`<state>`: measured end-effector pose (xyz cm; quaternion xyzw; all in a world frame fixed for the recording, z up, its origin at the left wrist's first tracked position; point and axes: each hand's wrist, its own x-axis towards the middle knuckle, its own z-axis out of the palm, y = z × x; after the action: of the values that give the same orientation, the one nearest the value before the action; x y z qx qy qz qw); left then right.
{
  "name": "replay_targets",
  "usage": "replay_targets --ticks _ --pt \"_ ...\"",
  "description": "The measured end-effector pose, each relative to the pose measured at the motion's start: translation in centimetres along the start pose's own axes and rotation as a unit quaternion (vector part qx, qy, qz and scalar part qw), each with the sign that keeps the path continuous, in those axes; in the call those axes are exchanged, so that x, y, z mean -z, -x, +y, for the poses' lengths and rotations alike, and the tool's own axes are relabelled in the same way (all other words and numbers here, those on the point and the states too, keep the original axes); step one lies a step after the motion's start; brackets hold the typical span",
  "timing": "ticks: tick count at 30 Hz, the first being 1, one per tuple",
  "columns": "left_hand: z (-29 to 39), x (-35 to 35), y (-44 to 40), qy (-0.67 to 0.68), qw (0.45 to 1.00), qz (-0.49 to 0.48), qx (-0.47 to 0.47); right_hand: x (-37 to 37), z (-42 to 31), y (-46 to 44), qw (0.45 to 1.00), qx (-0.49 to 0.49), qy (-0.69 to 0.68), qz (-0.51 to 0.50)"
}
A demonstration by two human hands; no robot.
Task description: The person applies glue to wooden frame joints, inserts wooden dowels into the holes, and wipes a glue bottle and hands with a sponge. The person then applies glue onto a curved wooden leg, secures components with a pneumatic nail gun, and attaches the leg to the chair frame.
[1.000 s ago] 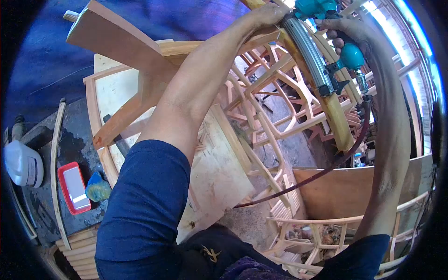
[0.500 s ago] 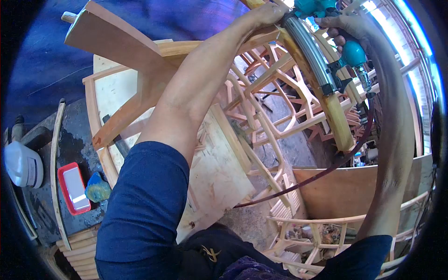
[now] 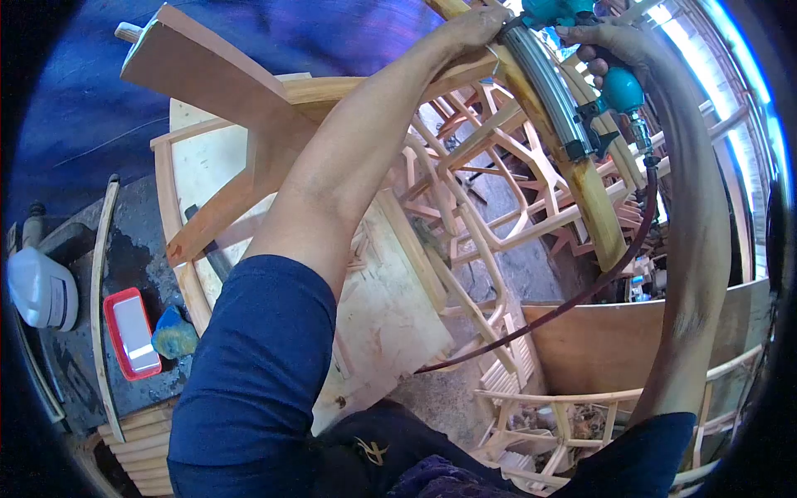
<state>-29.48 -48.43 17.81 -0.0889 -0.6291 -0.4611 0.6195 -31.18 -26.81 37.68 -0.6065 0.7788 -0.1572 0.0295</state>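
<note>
My right hand (image 3: 614, 48) is wrapped around the handle of a teal pneumatic nail gun (image 3: 624, 90) at the top right. Its long grey magazine (image 3: 544, 91) lies along a yellowish wooden bar, and the tool's head is partly cut off by the upper edge. Close beside that head, my left hand (image 3: 480, 26) is closed on a wooden chair frame (image 3: 274, 108) near a joint; most of its fingers are hidden. A dark red air hose (image 3: 573, 309) hangs from the fitting under the handle.
Below the frame is a pale plywood board (image 3: 382, 324) with wood scraps. At left stand a red tray (image 3: 110, 319) of white liquid, a blue-green sponge (image 3: 174, 334) and a white jug (image 3: 41, 286). Several chair frames (image 3: 498, 241) crowd the floor, beside a wooden panel (image 3: 598, 340).
The nail gun and my right hand have shifted slightly left and up. The hose has swung a little left. My left hand stays in nearly the same place.
</note>
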Motion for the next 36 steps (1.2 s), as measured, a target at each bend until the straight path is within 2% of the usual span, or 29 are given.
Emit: replay_targets --ticks 2,5,7,8,11,14,17,20,23,26,27,30,32,34,35,36 --pt "-0.1 0.3 -0.1 -0.006 1.0 -0.016 0.0 0.3 0.5 -0.4 0.999 0.009 -0.02 -0.026" --pt "-0.3 1.1 -0.4 -0.041 0.988 -0.074 0.131 0.9 0.9 -1.3 0.995 -0.031 -0.054 -0.076" --pt "-0.7 0.2 -0.3 -0.009 0.999 -0.023 0.024 0.9 0.6 -1.5 0.986 -0.063 -0.092 -0.124" --pt "-0.6 0.0 -0.2 0.007 1.0 0.003 -0.029 0.8 0.8 -1.6 0.99 -0.056 -0.078 -0.1" --pt "-0.3 0.2 0.1 -0.012 1.0 -0.019 -0.008 0.6 1.2 -1.2 0.997 -0.048 -0.037 -0.041" --pt "0.5 1.1 0.2 -0.066 0.993 -0.094 -0.036 0.2 0.3 -0.7 0.999 -0.048 -0.01 -0.016" --pt "-2.0 1.4 -0.7 -0.12 0.988 -0.079 -0.059 0.3 0.0 -1.0 0.999 -0.042 0.006 -0.007" --pt "-0.9 0.9 -0.3 -0.074 0.996 -0.044 -0.01 0.0 -0.2 -0.6 0.999 -0.037 0.014 -0.015" --pt "-3.5 0.9 -0.8 -0.115 0.989 -0.012 -0.087 -0.1 -0.4 -0.6 0.999 -0.036 0.018 -0.021" --pt "-2.2 1.3 -0.3 -0.095 0.993 -0.039 -0.05 0.1 -0.5 0.1 0.999 -0.03 0.024 -0.026" --pt "-2.6 0.5 0.0 -0.107 0.991 0.046 -0.064 0.2 -0.7 0.5 0.999 -0.026 0.025 -0.029" --pt "-3.0 2.3 0.1 -0.131 0.987 -0.089 0.001 1.0 -0.7 3.0 0.999 -0.005 0.015 -0.029" --pt "-2.9 1.4 -0.1 -0.035 0.997 -0.062 0.035 2.0 0.4 6.7 0.999 0.025 -0.043 -0.009" --pt "-1.3 1.0 0.5 0.03 0.995 -0.046 0.089 1.9 -0.3 13.4 0.996 -0.018 -0.081 0.022" --pt "-0.6 1.0 0.6 0.133 0.982 -0.081 0.109 1.3 0.2 16.6 0.993 -0.028 -0.105 0.05" --pt "-0.9 1.1 0.5 0.111 0.985 -0.082 0.103 0.5 0.8 19.9 0.988 -0.039 -0.13 0.077"
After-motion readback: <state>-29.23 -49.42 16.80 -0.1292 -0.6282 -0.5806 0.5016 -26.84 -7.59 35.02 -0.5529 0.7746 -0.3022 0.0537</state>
